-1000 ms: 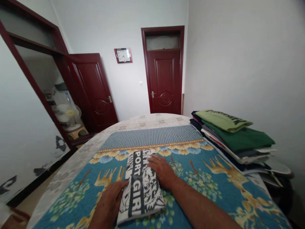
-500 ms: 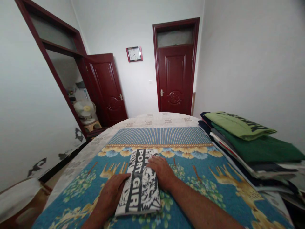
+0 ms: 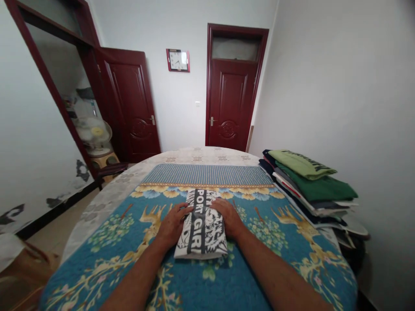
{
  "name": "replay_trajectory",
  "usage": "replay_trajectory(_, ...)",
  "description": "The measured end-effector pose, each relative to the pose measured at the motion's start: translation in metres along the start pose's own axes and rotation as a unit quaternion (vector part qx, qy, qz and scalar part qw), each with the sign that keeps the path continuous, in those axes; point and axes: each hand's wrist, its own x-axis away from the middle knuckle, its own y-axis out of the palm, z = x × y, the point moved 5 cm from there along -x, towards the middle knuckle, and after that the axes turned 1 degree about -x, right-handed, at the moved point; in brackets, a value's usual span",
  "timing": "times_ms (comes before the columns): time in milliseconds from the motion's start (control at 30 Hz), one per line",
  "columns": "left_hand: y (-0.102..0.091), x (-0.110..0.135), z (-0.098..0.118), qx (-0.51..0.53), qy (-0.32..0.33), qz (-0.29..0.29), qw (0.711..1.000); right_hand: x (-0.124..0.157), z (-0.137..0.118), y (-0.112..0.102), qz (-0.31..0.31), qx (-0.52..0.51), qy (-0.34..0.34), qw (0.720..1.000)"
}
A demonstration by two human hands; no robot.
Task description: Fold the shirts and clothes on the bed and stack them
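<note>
A folded white garment with black graphic print and the large letters "PORT GIR" [image 3: 198,229] lies flat as a narrow packet, probably a T-shirt. My left hand [image 3: 177,222] rests along its left edge, with extended fingers over the border. On the opposite side, my right hand [image 3: 227,216] lies with its fingers on the upper right part of the print. Both palms face down, and the thumbs are hard to make out. Beneath the garment is a blue patterned cloth [image 3: 259,276] with deer and flowers.
At the right stands a stack of folded clothes, with a lime-green garment [image 3: 303,164] on top of a dark green one [image 3: 324,185]. A pale tablecloth [image 3: 97,216] shows around the blue cloth. A fan [image 3: 95,131] stands beyond the open left doorway, and a chair [image 3: 19,268] at lower left.
The view has shifted, so the table sits higher and the right stack appears smaller. My left hand has slid forward along the garment's left edge. My right hand stays near the same spot.
</note>
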Motion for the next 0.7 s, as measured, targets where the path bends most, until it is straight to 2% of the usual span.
replay_trajectory(167,0.000,0.004,0.004,0.000,0.009,-0.033,0.999,0.008,-0.006,-0.003,0.018,-0.004,0.010,1.000)
replay_trajectory(300,0.000,0.005,0.003,0.002,0.033,-0.037,0.999,0.007,-0.020,-0.011,0.027,-0.006,0.034,0.999)
replay_trajectory(433,-0.001,0.007,0.006,0.049,0.045,-0.045,0.997,0.006,-0.033,-0.019,0.035,-0.007,0.051,0.998)
replay_trajectory(567,-0.013,0.006,0.027,0.158,-0.002,-0.060,0.986,0.005,-0.039,-0.030,0.067,-0.049,0.083,0.993)
replay_trajectory(700,-0.027,0.007,0.055,0.314,-0.100,-0.073,0.941,0.002,-0.044,-0.042,0.110,-0.093,0.122,0.982)
